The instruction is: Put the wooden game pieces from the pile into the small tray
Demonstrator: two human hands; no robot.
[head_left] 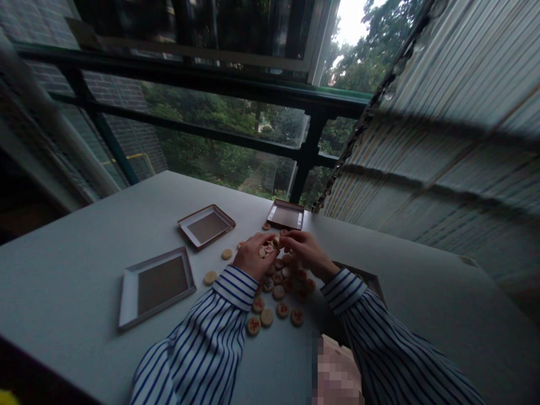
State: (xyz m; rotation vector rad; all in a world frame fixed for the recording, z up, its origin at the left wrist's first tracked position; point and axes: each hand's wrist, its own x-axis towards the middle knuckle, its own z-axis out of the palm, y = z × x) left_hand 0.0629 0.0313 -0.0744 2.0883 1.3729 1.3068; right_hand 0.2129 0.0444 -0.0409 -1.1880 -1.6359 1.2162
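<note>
Several round wooden pieces (278, 292), some with red markings, lie in a loose pile on the white table (97, 242). My left hand (255, 256) is curled at the pile's far left, with a few pieces held in it. Thumb and fingers of my right hand (307, 252) pinch one small round piece (276, 241) just above those in my left hand. Nearer the front edge lie several pieces (266, 317) apart from the pile. Two plain ones (210, 277) sit left of my left hand.
Two shallow open trays stand at left, one larger (192, 270) and one behind it (231, 226). Another open tray (301, 216) is at the back edge. A dark box (374, 278) is partly behind my right forearm. Railing and window lie beyond; a striped curtain hangs right.
</note>
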